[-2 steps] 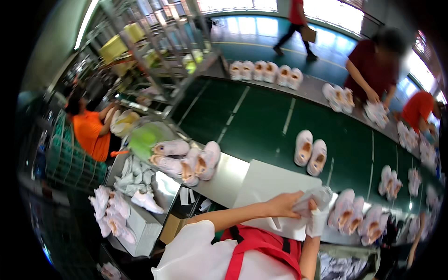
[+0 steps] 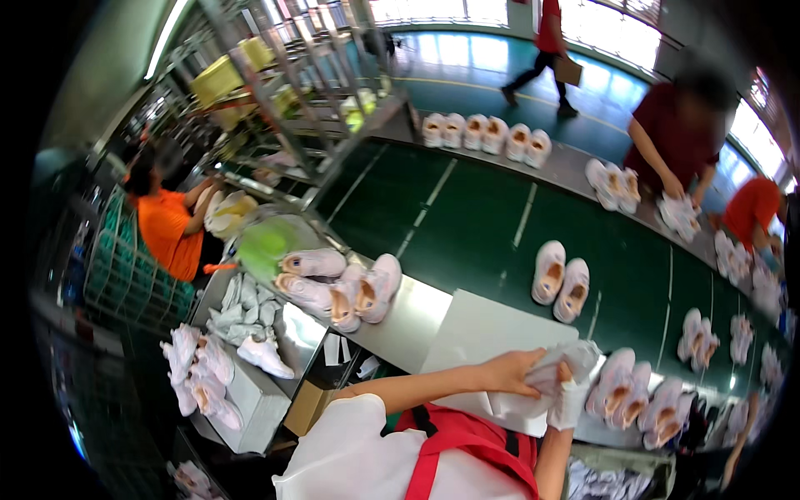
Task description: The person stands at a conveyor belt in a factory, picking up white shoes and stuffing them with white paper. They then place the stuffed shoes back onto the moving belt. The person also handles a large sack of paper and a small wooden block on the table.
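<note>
Above a white board [image 2: 492,325] at the near edge of the conveyor, both my hands are closed round a whitish-grey, shoe-shaped bundle [image 2: 568,363]. It has a crumpled surface, and I cannot tell whether it is a wrapped shoe or stuffing paper. My left hand [image 2: 515,372] grips its left side, bare-fingered. From below, my right hand [image 2: 567,402], with a white covering over the palm and wrist, holds its near end with the thumb up. Just right of my hands stand white shoes [image 2: 612,383] in pairs. A further pair of white shoes [image 2: 561,282] sits on the green belt beyond.
The green conveyor belt [image 2: 467,225] runs across in front. White shoes [image 2: 379,287] crowd the metal ledge at left, near grey paper wads [image 2: 242,304] in a metal tray. A crate [image 2: 617,475] of crumpled paper stands low right. Co-workers [image 2: 679,133] sit or stand across the belt and at left.
The whole view has shifted slightly, so things sit a little further right. Both hands keep their grip on the bundle. A person in the background has walked a little to the right.
</note>
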`<state>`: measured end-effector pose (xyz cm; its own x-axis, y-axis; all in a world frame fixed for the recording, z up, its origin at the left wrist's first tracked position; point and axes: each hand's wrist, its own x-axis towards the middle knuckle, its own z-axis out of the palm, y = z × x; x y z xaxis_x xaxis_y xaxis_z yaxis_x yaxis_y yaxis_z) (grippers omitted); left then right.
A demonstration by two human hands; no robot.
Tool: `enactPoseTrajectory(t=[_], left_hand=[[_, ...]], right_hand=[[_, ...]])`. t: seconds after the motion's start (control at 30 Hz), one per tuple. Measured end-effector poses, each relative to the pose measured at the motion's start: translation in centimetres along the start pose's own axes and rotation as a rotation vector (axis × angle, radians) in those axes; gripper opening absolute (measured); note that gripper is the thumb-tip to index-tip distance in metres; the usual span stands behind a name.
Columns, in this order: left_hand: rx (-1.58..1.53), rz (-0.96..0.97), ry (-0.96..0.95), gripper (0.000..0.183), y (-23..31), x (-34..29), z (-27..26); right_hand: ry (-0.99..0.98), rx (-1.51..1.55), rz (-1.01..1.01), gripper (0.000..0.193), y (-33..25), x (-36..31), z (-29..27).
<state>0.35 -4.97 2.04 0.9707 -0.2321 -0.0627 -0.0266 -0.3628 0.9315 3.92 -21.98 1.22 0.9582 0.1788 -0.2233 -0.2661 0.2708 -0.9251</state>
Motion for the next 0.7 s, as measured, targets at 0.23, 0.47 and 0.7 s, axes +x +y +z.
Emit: enactPoseTrajectory(t=[0.23,0.47,0.7], left_hand=[[0.002,0.065,0.365,0.078,-4.3,-2.6,-1.1],[-1.735,-0.414,-0.150,0.059,-2.5,2.0,-1.4],[-0.810,-0.130,0.069,0.036,-0.1,2.3,-1.4]], right_hand=[[0.142,-0.210,-0.427,0.038,-0.7,1.6,-6.3],[-0.674,-0.892,-0.955,0.038,-3.4,0.0,-1.3],[-0.889,-0.978,-0.904,0.041,-2.7,1.3,2.3]])
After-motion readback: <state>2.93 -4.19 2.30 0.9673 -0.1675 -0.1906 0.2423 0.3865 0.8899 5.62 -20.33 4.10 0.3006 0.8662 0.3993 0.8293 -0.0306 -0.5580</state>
